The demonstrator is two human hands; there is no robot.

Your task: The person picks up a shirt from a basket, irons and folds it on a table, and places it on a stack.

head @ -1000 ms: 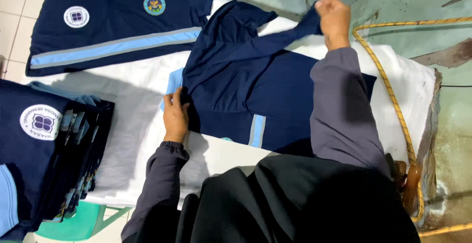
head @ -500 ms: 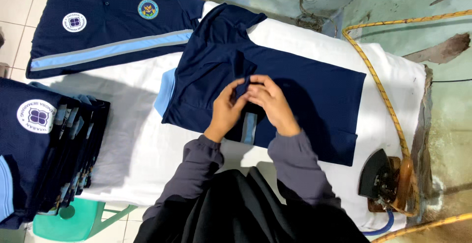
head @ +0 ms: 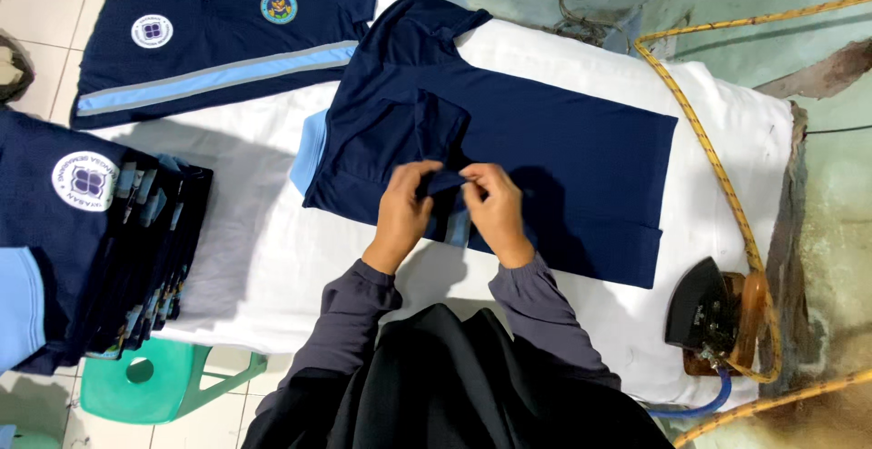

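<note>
Pinching navy shirt (head: pixel 509 131) hem — left hand (head: pixel 404 208), right hand (head: pixel 495 208), fingers closed | iron (head: pixel 704 308) well apart

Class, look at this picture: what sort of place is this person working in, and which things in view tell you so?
Probably a small garment workshop's ironing and folding station. Both hands, left hand and right hand, pinch a navy shirt on a white padded board; an iron rests alongside, with a stack of folded shirts.

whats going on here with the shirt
A person has a dark navy shirt spread on a white padded board. Both hands, left hand and right hand, pinch a small fold of it near its lower edge. A stack of folded shirts sits at left, an iron at right.
</note>
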